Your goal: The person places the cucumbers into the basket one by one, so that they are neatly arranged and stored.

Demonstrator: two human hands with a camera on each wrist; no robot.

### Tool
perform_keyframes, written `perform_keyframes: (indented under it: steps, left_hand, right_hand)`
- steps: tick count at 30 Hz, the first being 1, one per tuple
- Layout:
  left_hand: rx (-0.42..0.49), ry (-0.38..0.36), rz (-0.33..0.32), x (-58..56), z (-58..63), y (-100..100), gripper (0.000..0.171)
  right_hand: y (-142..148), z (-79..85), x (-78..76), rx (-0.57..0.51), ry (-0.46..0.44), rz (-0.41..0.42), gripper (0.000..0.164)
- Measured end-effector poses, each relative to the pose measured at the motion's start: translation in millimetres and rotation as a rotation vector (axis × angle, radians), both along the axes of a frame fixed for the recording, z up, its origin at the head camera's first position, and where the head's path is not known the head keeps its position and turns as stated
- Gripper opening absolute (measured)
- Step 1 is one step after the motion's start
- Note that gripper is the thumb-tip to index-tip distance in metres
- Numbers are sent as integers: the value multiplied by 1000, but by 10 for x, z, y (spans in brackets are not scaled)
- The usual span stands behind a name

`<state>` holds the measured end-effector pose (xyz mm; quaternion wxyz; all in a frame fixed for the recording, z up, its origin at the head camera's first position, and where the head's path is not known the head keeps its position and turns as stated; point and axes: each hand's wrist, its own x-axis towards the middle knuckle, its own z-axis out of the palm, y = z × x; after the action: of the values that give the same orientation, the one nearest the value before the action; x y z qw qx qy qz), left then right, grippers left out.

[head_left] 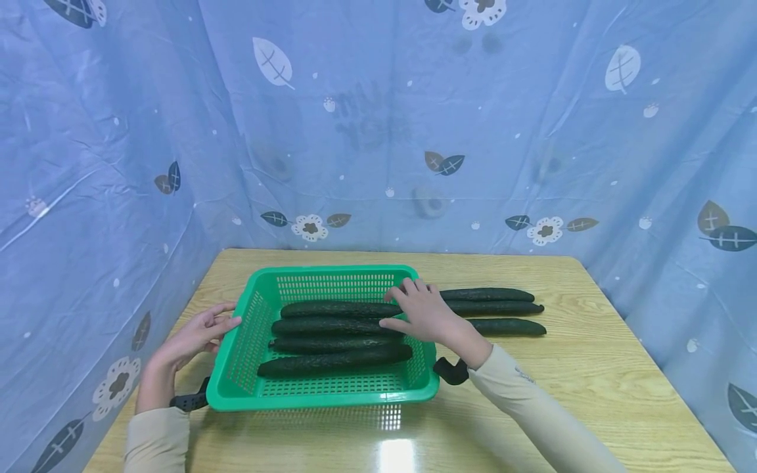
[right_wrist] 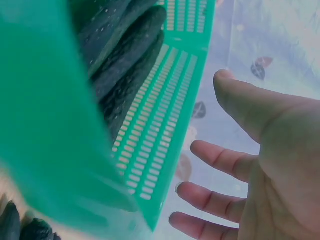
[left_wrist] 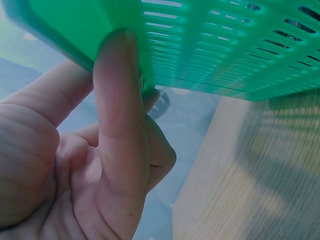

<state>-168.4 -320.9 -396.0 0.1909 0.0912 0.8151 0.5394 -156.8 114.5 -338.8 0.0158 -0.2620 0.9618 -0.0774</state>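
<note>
A green plastic basket with slotted walls stands out on the table. Several long dark green cucumbers lie side by side in it. At the basket's left end, my left hand pinches the rim; in the left wrist view its fingers press on the green wall. My right hand is over the basket's right end, fingers spread and slightly bent, holding nothing. The right wrist view shows a gap between those fingers and the rim. Three more cucumbers lie outside, to the basket's right, their left ends hidden.
The wooden table extends to the right and in front of the basket. A blue patterned curtain hangs behind it and along both sides. Black straps are on both wrists near the basket's ends.
</note>
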Motion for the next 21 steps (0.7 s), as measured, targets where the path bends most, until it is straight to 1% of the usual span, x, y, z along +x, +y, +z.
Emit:
perform_keyframes:
  steps: [7,13,16,21]
  left_hand:
    - [-5,2,5,2,2,2,61]
    - [-7,14,5,11,4,3,62]
    - [-3,13,7,19,4,3,62]
    - [9,12,8,17,-7,-2,61]
  right_hand:
    - [204,-47,31,-53,-15,-24,43]
    - [396,-94,53,-142,-31,-50,42]
    - [508,-139,45,-174,-35,-70,43]
    - [706,-267,20,-216,-43,-130,45]
